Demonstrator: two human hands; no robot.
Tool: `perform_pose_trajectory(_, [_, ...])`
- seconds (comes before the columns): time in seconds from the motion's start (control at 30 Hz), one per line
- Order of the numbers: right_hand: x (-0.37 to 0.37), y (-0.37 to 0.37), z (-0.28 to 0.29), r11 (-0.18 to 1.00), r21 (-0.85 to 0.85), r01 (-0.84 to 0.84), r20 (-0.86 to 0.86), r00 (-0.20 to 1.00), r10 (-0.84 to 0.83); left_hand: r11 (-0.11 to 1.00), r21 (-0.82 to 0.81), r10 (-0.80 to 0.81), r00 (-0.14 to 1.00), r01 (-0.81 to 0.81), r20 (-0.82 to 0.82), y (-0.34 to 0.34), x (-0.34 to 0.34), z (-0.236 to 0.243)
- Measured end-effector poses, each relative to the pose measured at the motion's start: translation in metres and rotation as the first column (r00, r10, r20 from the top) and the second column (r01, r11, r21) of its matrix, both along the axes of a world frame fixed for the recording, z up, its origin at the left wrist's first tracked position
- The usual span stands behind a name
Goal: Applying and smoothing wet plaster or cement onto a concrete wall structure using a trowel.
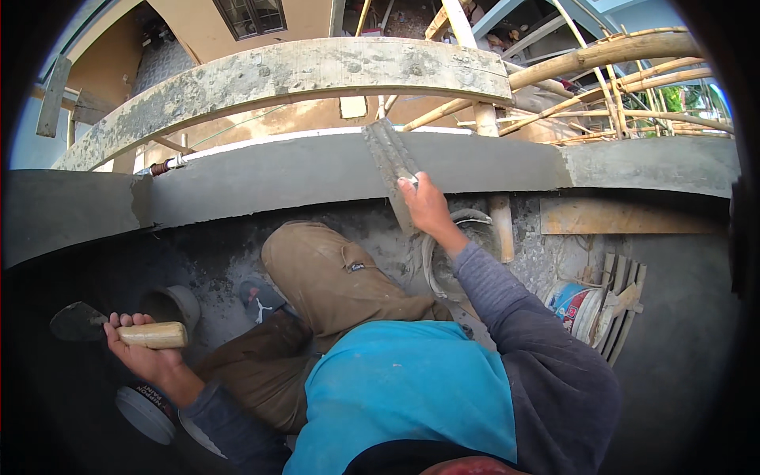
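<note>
My left hand is closed around the pale wooden handle of a trowel, whose dark blade points left. This hand is low on the left, close to a grey bucket. Straight ahead, my right hand grips a long, flat plastering float smeared with grey mortar. The float lies across the top of a low wall coated in smooth grey plaster, and its near end hangs past the wall's inner edge. My right fingers wrap its handle, which is mostly hidden by the hand.
Beyond the wall runs a mortar-spotted wooden plank, with bamboo poles at the far right. A round tub sits below my right forearm. Paint buckets stand at right and lower left. A board lies against the wall's inner side.
</note>
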State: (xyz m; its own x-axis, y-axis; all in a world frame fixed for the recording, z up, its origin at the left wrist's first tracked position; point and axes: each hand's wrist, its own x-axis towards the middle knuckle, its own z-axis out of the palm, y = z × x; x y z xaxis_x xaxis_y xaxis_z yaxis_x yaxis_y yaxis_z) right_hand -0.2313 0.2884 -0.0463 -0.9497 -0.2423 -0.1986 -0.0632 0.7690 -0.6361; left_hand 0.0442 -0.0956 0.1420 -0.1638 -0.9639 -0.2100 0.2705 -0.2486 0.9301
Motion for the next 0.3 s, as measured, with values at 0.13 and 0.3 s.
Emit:
perform_pose_trajectory(0.13, [-0.03,0.158,-0.015,0.923,0.11,0.369,0.041,0.926,-0.375,0.999,-0.005,0.036,0.999,-0.036,0.039,-0.005,-0.007,-0.006])
perform_pose_trajectory(0.3, [-0.044,0.186,-0.008,0.632,-0.143,0.761,0.279,0.644,-0.712,0.976,-0.022,-0.219,0.974,0.218,-0.063,-0.024,0.005,-0.017])
